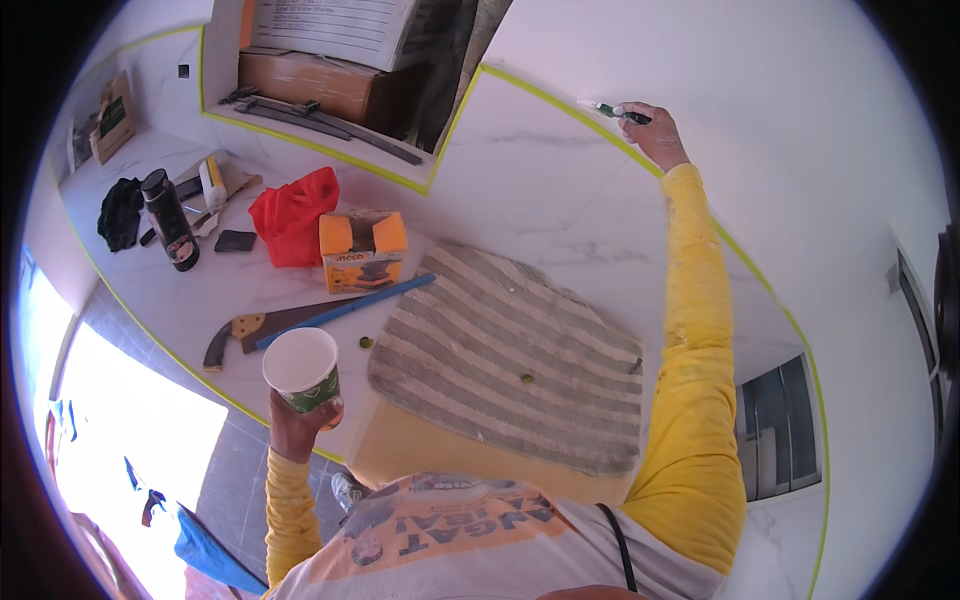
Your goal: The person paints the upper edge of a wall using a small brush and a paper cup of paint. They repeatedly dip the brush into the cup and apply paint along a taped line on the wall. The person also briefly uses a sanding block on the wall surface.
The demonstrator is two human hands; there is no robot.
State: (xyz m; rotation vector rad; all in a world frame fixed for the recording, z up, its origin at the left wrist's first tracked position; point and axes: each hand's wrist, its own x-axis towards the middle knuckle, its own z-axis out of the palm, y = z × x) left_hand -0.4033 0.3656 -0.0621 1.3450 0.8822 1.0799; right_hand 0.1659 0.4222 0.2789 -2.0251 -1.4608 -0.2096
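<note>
Left hand (pixel 298 420) gripping paper cup (pixel 303 368); right hand (pixel 655 132) closed on small green-tipped tool (pixel 612 111) against yellow tape line (pixel 560 103) at marble wall corner.

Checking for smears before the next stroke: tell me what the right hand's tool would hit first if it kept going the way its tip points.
The right hand aims its small green-and-white tool up-left; the tip already sits at the yellow-green tape line, so that tape, then white marble wall. Depth unclear.
</note>
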